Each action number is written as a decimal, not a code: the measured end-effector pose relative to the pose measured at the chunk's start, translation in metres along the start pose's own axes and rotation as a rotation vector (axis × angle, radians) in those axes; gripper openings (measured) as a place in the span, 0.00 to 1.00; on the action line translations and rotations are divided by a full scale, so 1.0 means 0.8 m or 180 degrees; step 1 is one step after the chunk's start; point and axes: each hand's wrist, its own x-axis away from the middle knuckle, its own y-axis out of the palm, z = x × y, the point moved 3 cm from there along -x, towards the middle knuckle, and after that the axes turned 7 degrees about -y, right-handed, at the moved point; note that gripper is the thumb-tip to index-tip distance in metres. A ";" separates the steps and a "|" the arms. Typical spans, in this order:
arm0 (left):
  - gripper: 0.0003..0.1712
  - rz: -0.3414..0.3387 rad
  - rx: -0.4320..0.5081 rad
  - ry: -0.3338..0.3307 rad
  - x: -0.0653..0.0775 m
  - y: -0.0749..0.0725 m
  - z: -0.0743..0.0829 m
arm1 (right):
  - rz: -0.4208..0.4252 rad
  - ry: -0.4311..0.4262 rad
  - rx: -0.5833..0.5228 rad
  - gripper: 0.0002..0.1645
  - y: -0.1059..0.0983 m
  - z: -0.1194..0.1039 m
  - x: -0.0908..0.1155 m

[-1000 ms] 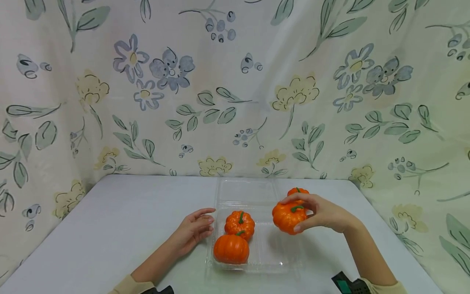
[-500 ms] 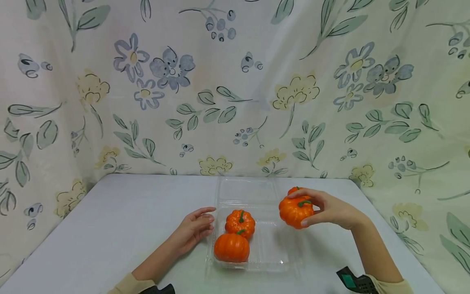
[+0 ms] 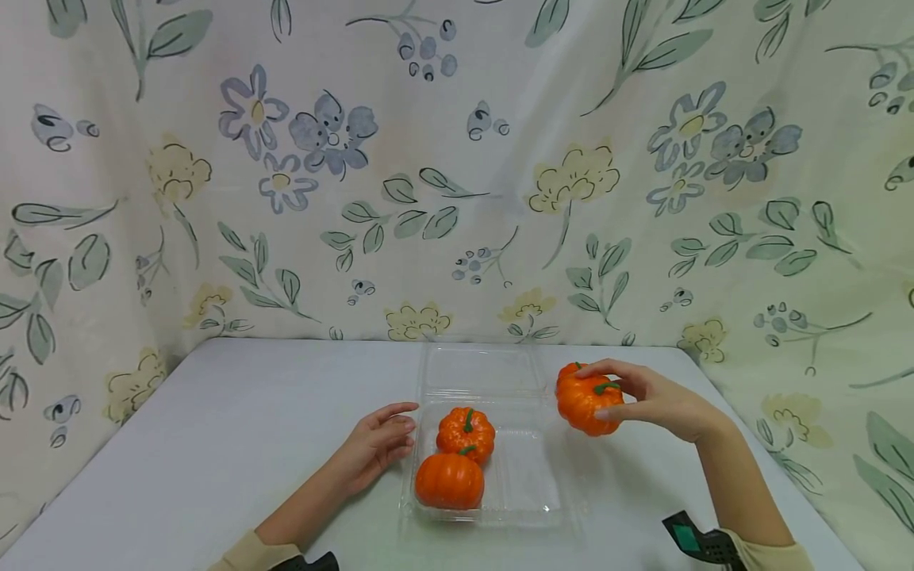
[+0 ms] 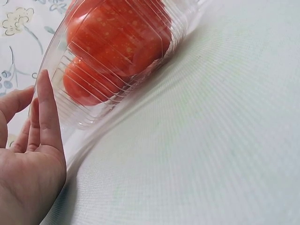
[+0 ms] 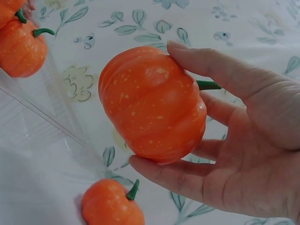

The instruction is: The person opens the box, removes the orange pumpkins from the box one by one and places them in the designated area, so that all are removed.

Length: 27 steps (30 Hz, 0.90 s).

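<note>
My right hand (image 3: 660, 403) holds a small orange toy pumpkin (image 3: 581, 412) with a green stem, gripped between thumb and fingers in the air right of the clear plastic container (image 3: 524, 476). In the right wrist view that pumpkin (image 5: 150, 108) is tilted, its stem toward the palm. Two more pumpkins sit in the container's left half, a speckled one (image 3: 464, 432) behind a smoother one (image 3: 450, 482). My left hand (image 3: 374, 448) lies at the container's left side, fingers loosely extended against or very near its wall; the left wrist view shows the fingertips (image 4: 45, 77) there.
Behind the held pumpkin, another pumpkin (image 3: 566, 371) stands on the white table (image 3: 286, 396), mostly hidden in the head view. The container's clear lid (image 3: 478, 370) lies folded back toward the floral curtain (image 3: 457, 238) along the table's far edge.
My right hand has moved right and slightly away with the pumpkin, from over the container's right edge to beyond it. The left hand and the two pumpkins in the container have stayed put.
</note>
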 end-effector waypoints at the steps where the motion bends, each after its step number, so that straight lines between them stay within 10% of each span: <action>1: 0.24 0.0008 -0.0001 -0.0004 0.000 0.000 0.000 | 0.0018 0.0012 0.0009 0.28 -0.002 0.001 0.001; 27: 0.24 -0.0033 -0.0051 0.0069 0.000 -0.001 0.000 | 0.0521 0.0091 0.0243 0.34 -0.038 0.023 0.019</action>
